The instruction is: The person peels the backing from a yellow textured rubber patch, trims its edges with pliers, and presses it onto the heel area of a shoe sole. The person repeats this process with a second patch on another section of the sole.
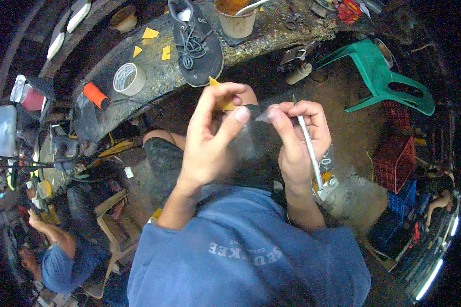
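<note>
Both my hands are raised over my lap, close together. My left hand [207, 133] is closed in a pinch on a thin yellow piece [224, 104], whose pointed corner pokes out past the bent fingers. Between the thumb and finger of my right hand [303, 138] is a small wisp of clear film [263, 117]. The same hand also grips a slim silver pen-shaped tool [311, 148] with a thin pointed tip, slanting through its fingers. Just beyond my hands, a dark grey laced shoe [195, 48] lies on the worn workbench [161, 59].
Yellow scraps [149, 33], a tape roll [130, 80], an orange spool [96, 95], a tub [236, 24] and scissors [296, 23] lie on the bench. A green plastic chair [379, 84] and red crate [394, 158] stand right. Another person [64, 263] sits at left.
</note>
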`<state>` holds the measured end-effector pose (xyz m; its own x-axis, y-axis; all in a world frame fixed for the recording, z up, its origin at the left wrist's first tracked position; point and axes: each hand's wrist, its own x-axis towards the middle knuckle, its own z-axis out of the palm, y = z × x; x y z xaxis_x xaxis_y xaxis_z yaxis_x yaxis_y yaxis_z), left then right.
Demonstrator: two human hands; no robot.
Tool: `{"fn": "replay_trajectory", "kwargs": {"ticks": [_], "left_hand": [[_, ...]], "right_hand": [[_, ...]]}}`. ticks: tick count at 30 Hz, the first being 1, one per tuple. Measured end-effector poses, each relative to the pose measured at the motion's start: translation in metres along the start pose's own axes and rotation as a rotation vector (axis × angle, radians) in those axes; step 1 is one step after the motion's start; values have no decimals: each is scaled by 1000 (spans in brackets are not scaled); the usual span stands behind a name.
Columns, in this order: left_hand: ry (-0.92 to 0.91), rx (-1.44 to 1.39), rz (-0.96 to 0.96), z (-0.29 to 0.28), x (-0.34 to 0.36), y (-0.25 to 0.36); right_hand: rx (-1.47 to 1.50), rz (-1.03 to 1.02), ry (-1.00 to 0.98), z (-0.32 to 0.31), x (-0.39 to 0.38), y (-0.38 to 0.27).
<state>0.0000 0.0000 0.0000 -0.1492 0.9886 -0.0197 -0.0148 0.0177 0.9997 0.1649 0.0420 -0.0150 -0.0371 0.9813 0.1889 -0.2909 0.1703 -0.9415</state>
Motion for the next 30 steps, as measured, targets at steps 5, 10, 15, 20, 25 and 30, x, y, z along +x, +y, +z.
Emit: {"fn": "replay_trajectory", "kwargs": {"ticks": [5,10,15,20,25,30], "left_hand": [[68,-194,4,-12,0,-7],[35,-243,-100,-28,-11,-11],[-33,-136,-158,-32,-19,-5],[35,-206,-104,-19,-31,-3],[1,-59,-132,-25,-35,-4],[154,-215,-90,-19,-37,-4]], "right_hand": [[77,79,-13,-12,10,0],[134,163,-63,-15,7,2],[179,217,-151,-7,5,1],[170,267,-220,1,-2,-4],[83,228,-249,8,-10,-8],[-1,197,-255,16,-9,-7]]}}
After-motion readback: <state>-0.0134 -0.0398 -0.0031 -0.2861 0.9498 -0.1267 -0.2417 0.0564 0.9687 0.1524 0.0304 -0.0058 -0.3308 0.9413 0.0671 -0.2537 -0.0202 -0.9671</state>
